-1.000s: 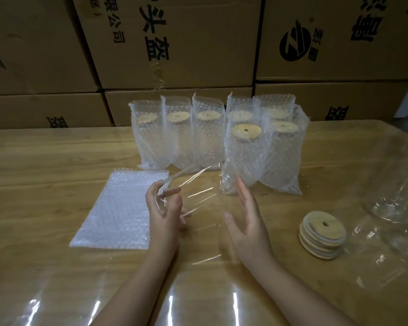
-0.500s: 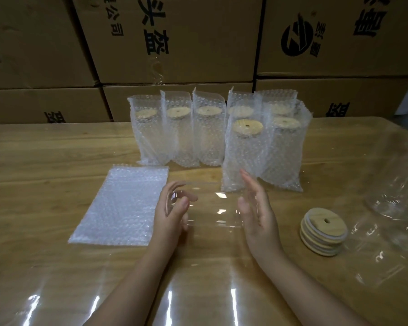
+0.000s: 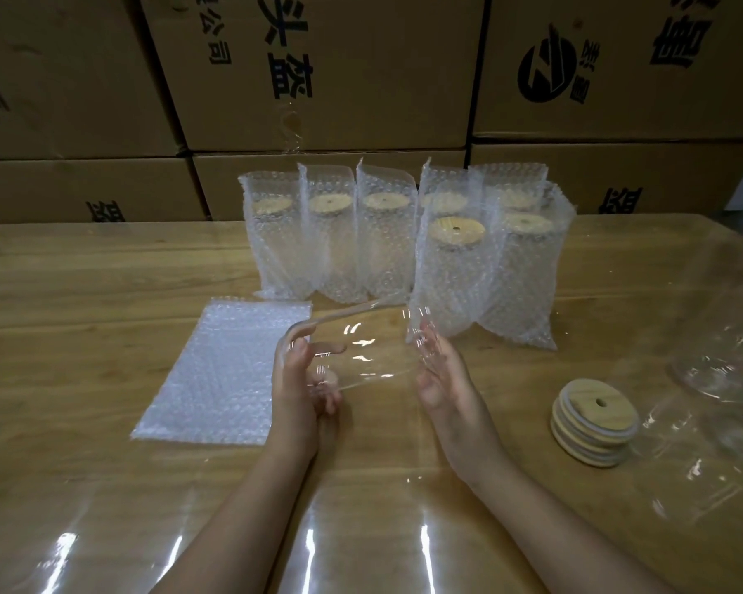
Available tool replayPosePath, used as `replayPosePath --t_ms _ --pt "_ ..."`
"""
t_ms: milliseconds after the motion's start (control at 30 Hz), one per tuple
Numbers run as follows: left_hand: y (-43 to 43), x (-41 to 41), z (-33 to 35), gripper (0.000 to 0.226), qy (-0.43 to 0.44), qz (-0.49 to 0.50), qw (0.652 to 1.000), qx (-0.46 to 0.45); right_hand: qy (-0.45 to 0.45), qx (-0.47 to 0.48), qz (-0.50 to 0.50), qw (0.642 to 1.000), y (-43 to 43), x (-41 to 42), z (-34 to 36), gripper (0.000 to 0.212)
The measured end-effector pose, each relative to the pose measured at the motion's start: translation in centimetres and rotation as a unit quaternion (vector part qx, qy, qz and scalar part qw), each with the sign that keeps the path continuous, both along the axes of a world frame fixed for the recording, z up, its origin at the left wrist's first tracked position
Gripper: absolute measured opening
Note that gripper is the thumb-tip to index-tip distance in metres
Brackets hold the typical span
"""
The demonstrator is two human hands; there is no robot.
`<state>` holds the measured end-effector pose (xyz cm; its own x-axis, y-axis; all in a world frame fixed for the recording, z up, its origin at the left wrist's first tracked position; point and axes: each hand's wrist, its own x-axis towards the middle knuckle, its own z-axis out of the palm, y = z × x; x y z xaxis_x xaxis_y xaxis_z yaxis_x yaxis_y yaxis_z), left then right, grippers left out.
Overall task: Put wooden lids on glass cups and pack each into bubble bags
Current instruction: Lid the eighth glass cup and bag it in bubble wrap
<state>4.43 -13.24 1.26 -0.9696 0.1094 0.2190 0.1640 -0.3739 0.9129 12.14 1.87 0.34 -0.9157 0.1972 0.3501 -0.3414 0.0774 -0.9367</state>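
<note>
"At mid-bench, what is item one?"

"One glass cup (image 3: 363,351): clear, no lid on it, turned on its side and held between two hands over the bench (image 3: 61,319)."

"State of the hands?"

"Left hand (image 3: 305,381): fingers and thumb curled round the cup's left end, gripping it. Right hand (image 3: 447,379): fingers straight and close together, palm laid against the cup's right end."

"Item two?"

"Flat bubble bags (image 3: 228,370): one pile lying on the bench just left of the left hand. The count cannot be told."

"Item three?"

"Wooden lids (image 3: 593,422): one short stack of round lids, a small hole showing in the top one, well to the right of the right hand."

"Packed stock?"

"Seven packed cups (image 3: 382,246): upright in bubble bags with lids on. Five stand in a back row and two in front at the right. The nearest stands just beyond the right hand's fingertips."

"Sundries?"

"Clear glassware (image 3: 721,358) at the far right, under clear film and too blurred to count. Cardboard boxes (image 3: 318,79) with black print are stacked behind the bench."
</note>
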Motion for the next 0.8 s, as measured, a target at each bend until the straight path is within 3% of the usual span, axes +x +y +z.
replayPosePath --t_ms 100,167,267,400,600,700,800 --pt "-0.2 -0.2 0.0 0.032 -0.001 0.02 0.999 -0.027 0.006 0.013 -0.029 0.999 0.4 0.0 -0.1 0.041" --pt "-0.4 -0.3 -0.1 0.041 -0.012 0.025 0.998 -0.055 -0.002 0.003 -0.039 0.999 0.6 0.0 0.2 0.035" --pt "-0.5 -0.5 -0.1 0.049 -0.015 0.011 0.997 -0.07 -0.005 -0.041 -0.019 0.999 0.9 0.2 1.0 0.035" --pt "-0.2 -0.6 -0.1 0.054 -0.025 -0.022 0.999 -0.04 -0.001 -0.027 -0.019 0.999 1.3 0.3 1.6 0.049" --pt "-0.4 -1.1 -0.3 0.024 -0.07 -0.045 0.996 0.011 -0.034 -0.033 -0.016 0.999 1.6 -0.1 1.0 0.052" --pt "-0.5 -1.1 0.0 0.023 -0.094 -0.027 0.995 0.025 -0.036 -0.031 0.012 0.999 1.3 -0.1 0.9 0.049" --pt "-0.5 -0.9 0.1 0.021 -0.096 -0.014 0.995 0.035 -0.036 -0.004 0.029 0.999 0.9 0.1 1.0 0.068"
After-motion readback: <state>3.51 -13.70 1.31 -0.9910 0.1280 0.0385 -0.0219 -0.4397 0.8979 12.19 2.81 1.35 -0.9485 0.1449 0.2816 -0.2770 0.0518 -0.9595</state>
